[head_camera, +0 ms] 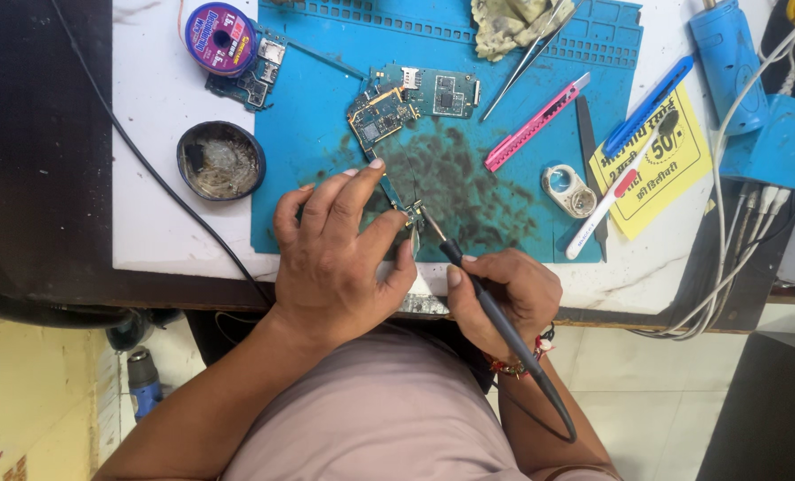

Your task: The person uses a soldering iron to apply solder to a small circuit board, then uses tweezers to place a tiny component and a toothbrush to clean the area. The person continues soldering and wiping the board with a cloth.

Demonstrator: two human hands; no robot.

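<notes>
Soldering iron (495,312) is pinched in the right hand (504,294), its tip touching a small circuit part (413,214) that the left hand (331,258) presses with closed fingers onto the blue mat (326,134). Purple round solder spool (220,37) sits at the mat's far left corner. Yellow square printed sign (660,169) lies right of the mat on the tabletop (157,98), under a white pen (616,191).

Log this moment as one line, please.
left hand: pinning small circuit board | right hand: soldering iron, tip at board | surface: blue mat
</notes>
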